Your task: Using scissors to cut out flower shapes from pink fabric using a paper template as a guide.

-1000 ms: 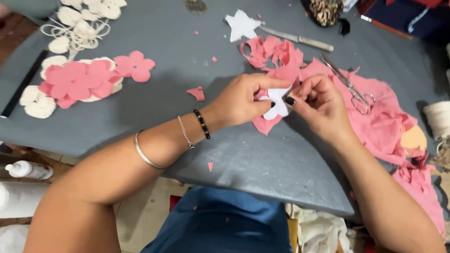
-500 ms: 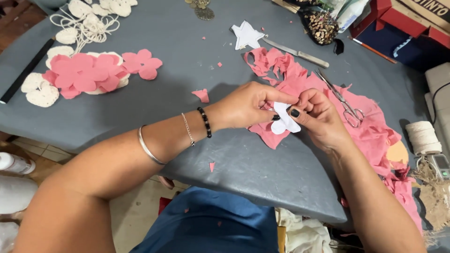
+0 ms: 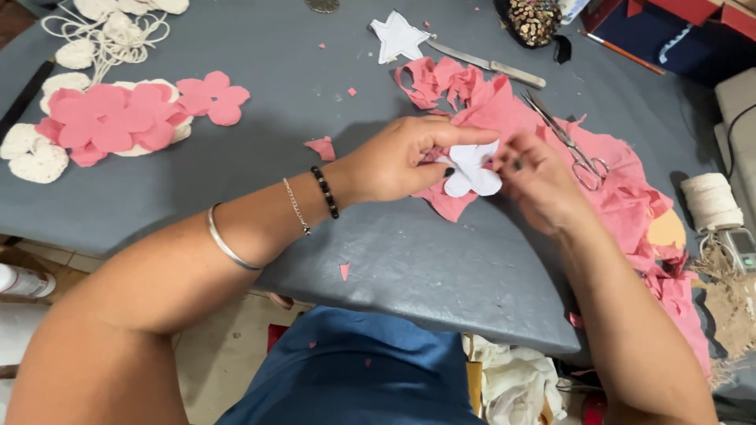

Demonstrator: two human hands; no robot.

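Observation:
My left hand (image 3: 402, 157) pinches a white flower-shaped paper template (image 3: 471, 169) together with a piece of pink felt (image 3: 450, 201) beneath it, just above the grey table (image 3: 409, 260). My right hand (image 3: 539, 177), blurred with motion, touches the template's right edge with its fingertips. Both hands hover over a heap of pink felt scraps (image 3: 551, 134).
Scissors (image 3: 567, 142) lie on the scraps just right of my hands. A white star cutout (image 3: 398, 35) and a knife (image 3: 488, 63) sit at the back. Pink felt flowers (image 3: 118, 118) and white ones (image 3: 35, 157) lie far left, with white cord (image 3: 110, 35). A twine spool (image 3: 709, 201) stands right.
The view has shifted slightly. My left forefinger has stretched out over the template, and my right hand has slid to the template's right edge, loosening its pinch.

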